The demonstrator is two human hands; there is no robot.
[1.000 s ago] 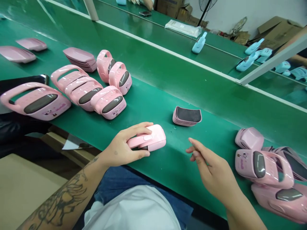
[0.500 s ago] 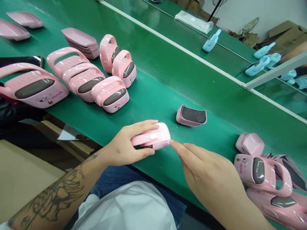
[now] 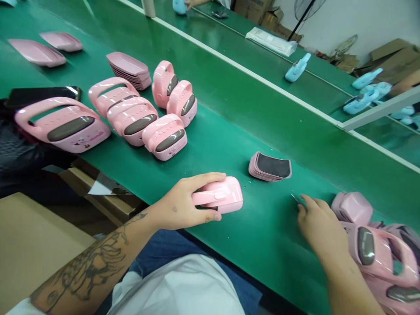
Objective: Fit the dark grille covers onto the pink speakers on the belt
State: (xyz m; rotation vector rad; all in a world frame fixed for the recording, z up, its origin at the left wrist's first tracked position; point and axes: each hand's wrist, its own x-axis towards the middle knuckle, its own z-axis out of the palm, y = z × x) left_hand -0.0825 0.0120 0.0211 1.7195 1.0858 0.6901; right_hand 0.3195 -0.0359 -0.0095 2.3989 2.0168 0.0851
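Note:
My left hand (image 3: 183, 202) is closed around a pink plastic housing with a loop handle (image 3: 231, 192), held low over the green bench with its rounded end pointing right. Away to the right, my right hand (image 3: 323, 229) pinches a small thin metal blade (image 3: 294, 198) whose tip points up and left. The rest of the blade is hidden by the fingers. Between the hands and further back lies a stack of curved pink pieces (image 3: 271, 166) with a dark panel on top. Beside my right hand are pale pink shells (image 3: 356, 208) and a pink housing with a dark window (image 3: 380, 249).
Several pink handled housings (image 3: 167, 138) stand at the left, with a stack of pink covers (image 3: 129, 68) behind them. Two loose covers (image 3: 39, 53) and a black phone-like object (image 3: 42, 95) lie farther left. A white-edged barrier (image 3: 243, 65) runs behind; blue housings (image 3: 297, 68) sit beyond it.
My right hand has drawn away from the pink housing to the right, with the blade between its fingers. My left hand keeps its hold. The whole view has shifted slightly.

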